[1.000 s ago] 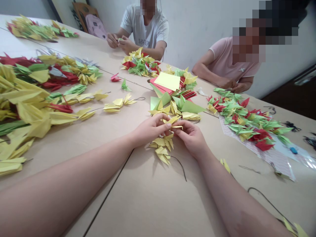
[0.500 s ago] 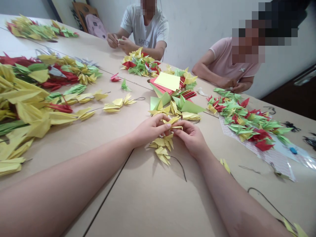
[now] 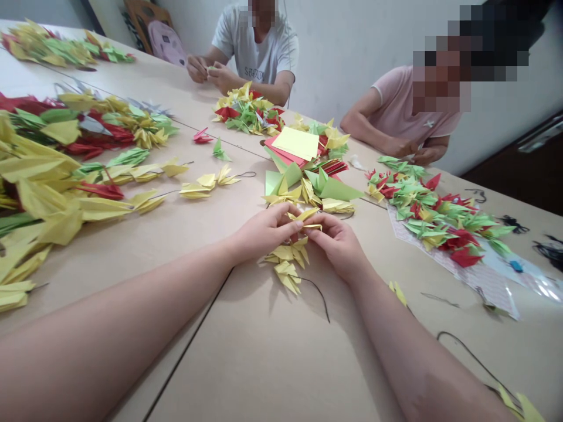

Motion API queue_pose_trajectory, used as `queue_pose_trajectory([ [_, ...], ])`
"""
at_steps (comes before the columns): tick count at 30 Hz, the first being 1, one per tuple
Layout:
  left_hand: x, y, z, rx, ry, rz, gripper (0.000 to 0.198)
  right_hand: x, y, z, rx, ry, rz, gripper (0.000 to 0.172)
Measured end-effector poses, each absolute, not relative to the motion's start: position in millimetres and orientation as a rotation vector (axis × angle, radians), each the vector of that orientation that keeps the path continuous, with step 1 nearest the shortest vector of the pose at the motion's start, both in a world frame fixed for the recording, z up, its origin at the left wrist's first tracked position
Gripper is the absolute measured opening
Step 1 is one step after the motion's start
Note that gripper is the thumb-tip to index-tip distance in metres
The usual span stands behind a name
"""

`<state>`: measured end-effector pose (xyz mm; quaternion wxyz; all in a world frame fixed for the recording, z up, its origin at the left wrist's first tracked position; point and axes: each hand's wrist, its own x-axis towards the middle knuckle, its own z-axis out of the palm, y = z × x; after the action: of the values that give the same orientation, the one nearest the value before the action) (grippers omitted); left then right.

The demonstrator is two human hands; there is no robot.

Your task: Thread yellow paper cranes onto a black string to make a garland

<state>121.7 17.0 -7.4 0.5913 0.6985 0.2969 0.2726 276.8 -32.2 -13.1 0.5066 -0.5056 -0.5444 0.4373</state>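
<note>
Both hands meet over the table around a yellow paper crane [image 3: 308, 218]. My left hand [image 3: 268, 230] pinches it from the left, thumb on top. From the right, my right hand [image 3: 336, 239] pinches a folded point of the crane between thumb and finger. Just below the fingers lie more yellow paper cranes [image 3: 288, 266] on a dark cord [image 3: 323, 302] that trails toward me. Beyond the hands are yellow cranes [image 3: 336, 206], green folded paper [image 3: 281, 180] and a stack of square paper sheets [image 3: 297, 143]. The fingers partly hide the held crane.
Strung cranes pile up at left [image 3: 44, 176]; a red and green string of cranes [image 3: 444, 211] lies at right on a patterned sheet [image 3: 404, 231]. Black cords [image 3: 512, 224] lie at the right. Across the table [image 3: 246, 351] sit two people, one in white [image 3: 264, 55], one in pink [image 3: 396, 111].
The view has shifted slightly, so things on the table appear a little further left. Both hands keep nearly the same pinch on the yellow paper crane.
</note>
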Motion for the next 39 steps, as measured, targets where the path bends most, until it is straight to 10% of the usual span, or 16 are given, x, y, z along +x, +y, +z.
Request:
queue_pose_trajectory([
  [39,121.4,16.9,-6.0,1.547,0.694,0.683,0.022,277.8,-31.7,-16.8,-1.259,-1.360,0.887,0.007],
])
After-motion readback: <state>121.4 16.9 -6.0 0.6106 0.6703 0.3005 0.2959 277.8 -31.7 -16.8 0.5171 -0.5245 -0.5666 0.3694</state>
